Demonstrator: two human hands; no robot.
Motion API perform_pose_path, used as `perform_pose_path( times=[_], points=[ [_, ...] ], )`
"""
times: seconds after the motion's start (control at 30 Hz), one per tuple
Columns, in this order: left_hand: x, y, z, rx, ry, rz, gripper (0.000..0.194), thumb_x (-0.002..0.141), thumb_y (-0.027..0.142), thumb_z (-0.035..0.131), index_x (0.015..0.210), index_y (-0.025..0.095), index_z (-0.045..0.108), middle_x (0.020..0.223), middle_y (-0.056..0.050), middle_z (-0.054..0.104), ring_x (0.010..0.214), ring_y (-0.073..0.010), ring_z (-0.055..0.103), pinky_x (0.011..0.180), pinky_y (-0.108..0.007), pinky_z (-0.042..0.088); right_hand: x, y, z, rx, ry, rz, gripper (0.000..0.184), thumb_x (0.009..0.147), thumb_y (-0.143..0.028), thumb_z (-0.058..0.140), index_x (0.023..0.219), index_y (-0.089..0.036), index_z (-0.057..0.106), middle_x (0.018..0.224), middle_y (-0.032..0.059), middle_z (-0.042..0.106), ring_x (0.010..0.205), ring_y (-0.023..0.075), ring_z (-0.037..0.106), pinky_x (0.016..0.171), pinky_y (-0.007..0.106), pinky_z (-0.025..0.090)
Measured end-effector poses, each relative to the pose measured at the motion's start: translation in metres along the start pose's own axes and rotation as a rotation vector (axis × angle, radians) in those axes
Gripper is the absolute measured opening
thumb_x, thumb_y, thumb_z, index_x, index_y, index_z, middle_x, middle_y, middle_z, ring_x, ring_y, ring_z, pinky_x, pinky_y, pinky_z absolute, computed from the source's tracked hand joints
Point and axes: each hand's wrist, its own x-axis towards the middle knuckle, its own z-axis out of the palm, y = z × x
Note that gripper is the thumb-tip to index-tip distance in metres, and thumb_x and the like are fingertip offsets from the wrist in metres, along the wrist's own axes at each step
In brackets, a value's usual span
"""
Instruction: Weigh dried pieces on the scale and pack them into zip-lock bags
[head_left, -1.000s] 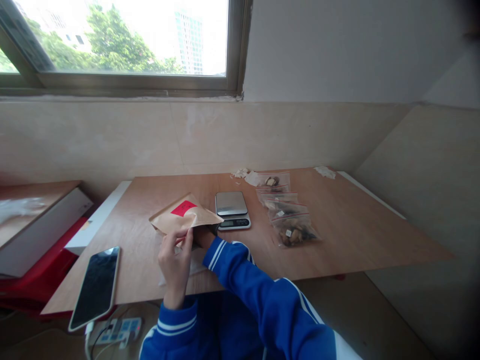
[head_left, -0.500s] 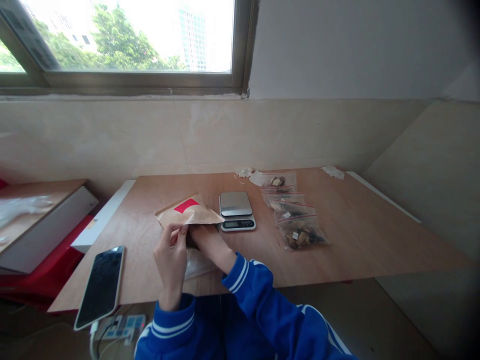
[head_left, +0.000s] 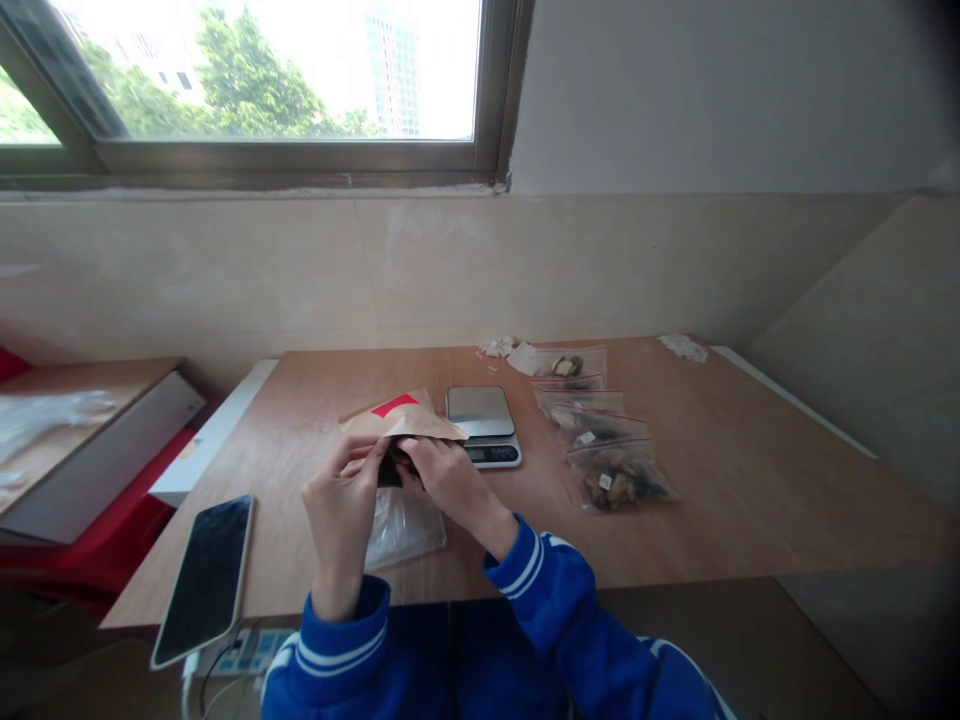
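Holding kraft pouch mouth, left hand and right hand both pinched closed on it. Four filled zip bags beside scale; scale pan bare; clear bag unfilled beneath hands.

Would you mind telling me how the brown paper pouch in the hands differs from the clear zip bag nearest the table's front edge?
The brown paper pouch is opaque with a red label; the clear zip bag shows brownish pieces inside. The pouch is held up at its mouth by the left hand and right hand; the zip bag lies flat and untouched on the wooden table, right of the scale.
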Motion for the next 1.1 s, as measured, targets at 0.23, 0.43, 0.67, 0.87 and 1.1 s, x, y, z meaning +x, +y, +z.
perform_pose_path(
  times=[0.23, 0.43, 0.67, 0.87, 1.1],
  points=[
    [0.007, 0.002, 0.005, 0.020, -0.047, -0.001, 0.024, 0.081, 0.047, 0.061, 0.083, 0.025, 0.069, 0.074, 0.001, 0.072, 0.070, -0.0163, 0.070, 0.061, -0.023, 0.050, -0.024, 0.015, 0.012, 0.196, 0.500, -0.030, 0.027, 0.092, -0.022, 0.042, 0.119, -0.022, 0.044, 0.088, 0.0052, 0.063, 0.078, 0.0188, 0.062, 0.071, 0.034, 0.052],
    [0.019, -0.002, 0.002, 0.140, 0.085, -0.013, 0.029, 0.083, 0.050, 0.057, 0.086, 0.023, 0.068, 0.077, -0.001, 0.072, 0.069, -0.0185, 0.070, 0.062, -0.026, 0.049, -0.038, 0.061, 0.025, 0.338, 0.715, 0.506, 0.026, 0.094, -0.033, 0.041, 0.116, -0.019, 0.043, 0.104, 0.0115, 0.061, 0.094, 0.0201, 0.062, 0.080, 0.034, 0.051],
    [0.023, -0.005, -0.002, 0.135, 0.133, -0.043, 0.033, 0.082, 0.053, 0.057, 0.085, 0.022, 0.068, 0.074, -0.002, 0.072, 0.069, -0.0187, 0.070, 0.060, -0.025, 0.048, -0.021, 0.152, 0.045, 0.400, 0.109, 0.565, 0.020, 0.094, -0.026, 0.041, 0.108, -0.015, 0.049, 0.099, 0.0109, 0.065, 0.090, 0.0183, 0.063, 0.079, 0.029, 0.048],
    [0.025, -0.007, -0.004, 0.113, 0.083, -0.053, 0.031, 0.080, 0.053, 0.060, 0.084, 0.023, 0.068, 0.075, 0.000, 0.072, 0.071, -0.0183, 0.071, 0.062, -0.024, 0.049, -0.008, 0.165, 0.047, 0.131, -0.129, 0.481, 0.018, 0.094, -0.024, 0.047, 0.107, -0.016, 0.057, 0.106, 0.0128, 0.067, 0.101, 0.0229, 0.061, 0.088, 0.035, 0.042],
    [0.025, -0.011, -0.006, 0.131, 0.090, -0.056, 0.031, 0.080, 0.053, 0.060, 0.086, 0.024, 0.069, 0.073, 0.001, 0.072, 0.071, -0.0189, 0.071, 0.061, -0.025, 0.050, -0.019, 0.176, 0.048, 0.377, -0.034, 0.466, 0.029, 0.094, -0.033, 0.046, 0.112, -0.018, 0.063, 0.105, 0.0106, 0.069, 0.094, 0.0208, 0.065, 0.083, 0.032, 0.048]
  ],
)
